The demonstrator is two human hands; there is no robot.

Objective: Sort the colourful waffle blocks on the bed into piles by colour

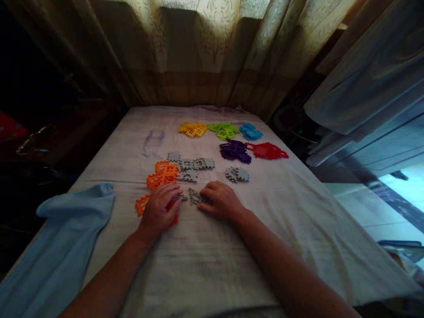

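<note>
A pair of bare hands works over a table (192, 265) covered with a pale, creased cloth. The right hand (217, 201) is partly closed, its fingers and thumb around the right end of a grey, triangular openwork plastic piece (191, 197) with toothed edges, which lies between the two hands. The left hand (161, 206) is curved palm-down with a small gap between finger and thumb, where a thin grey toothed piece (180, 197) shows; whether it is gripped I cannot tell.

Orange lattice plastic pieces (170, 172) lie just beyond the left hand, and another orange piece (141, 206) shows at its left. Farther on, touching the orange, is a spread of flat grey toothed pieces (208, 164). A separate cluster of grey pieces (243, 174) lies beyond the right hand, to the right.

At the far side run, left to right, a yellow pile (192, 129), a lime-green pile (224, 130) and a blue pile (251, 132), with a dark purple pile (235, 151) and a red pile (266, 150) nearer. A light blue cloth (71, 229) covers the near left edge; a patterned curtain (212, 81) hangs behind.
</note>
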